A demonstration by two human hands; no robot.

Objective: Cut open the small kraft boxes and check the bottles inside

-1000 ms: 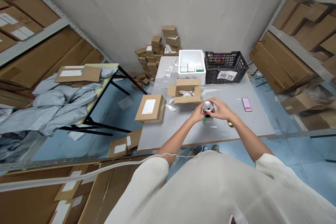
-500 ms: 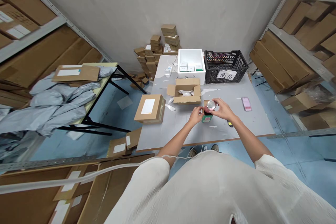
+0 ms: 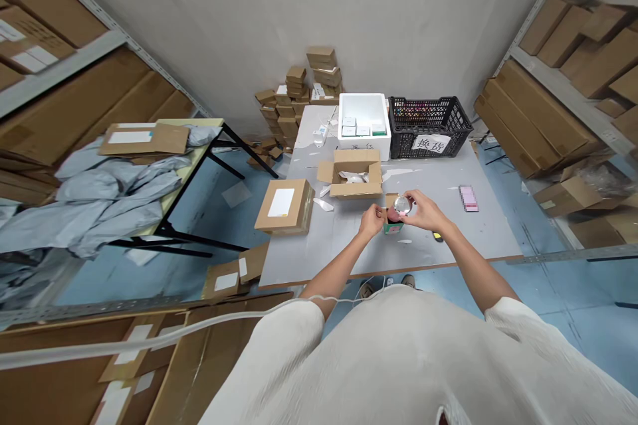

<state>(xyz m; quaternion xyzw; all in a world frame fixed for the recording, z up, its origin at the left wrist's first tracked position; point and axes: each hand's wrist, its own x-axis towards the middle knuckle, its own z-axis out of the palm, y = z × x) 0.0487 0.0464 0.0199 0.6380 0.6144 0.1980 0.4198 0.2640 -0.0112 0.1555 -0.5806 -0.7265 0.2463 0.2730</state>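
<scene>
At the front of the grey table, my left hand (image 3: 373, 219) is closed on the left edge of a small open green box (image 3: 393, 228). My right hand (image 3: 423, 211) grips a round, reddish container with a shiny silver end (image 3: 401, 205), tilted over the box opening. Its lower reddish part is at the mouth of the box, and how deep it reaches cannot be seen. Just behind them stands an open brown carton (image 3: 356, 190) with crumpled white material inside. A small yellow and black object (image 3: 437, 236) lies near my right forearm.
A white foam box (image 3: 361, 144) with small cartons and a black crate (image 3: 429, 129) stand at the back. A closed carton (image 3: 285, 206) sits left, a phone-like pink item (image 3: 468, 198) right. Grey parcels (image 3: 119, 192) cover the side table; loaded shelves flank both sides.
My right hand has shifted and tilted the round container slightly, so more of its reddish side shows at the box. The left hand stays at the box edge.
</scene>
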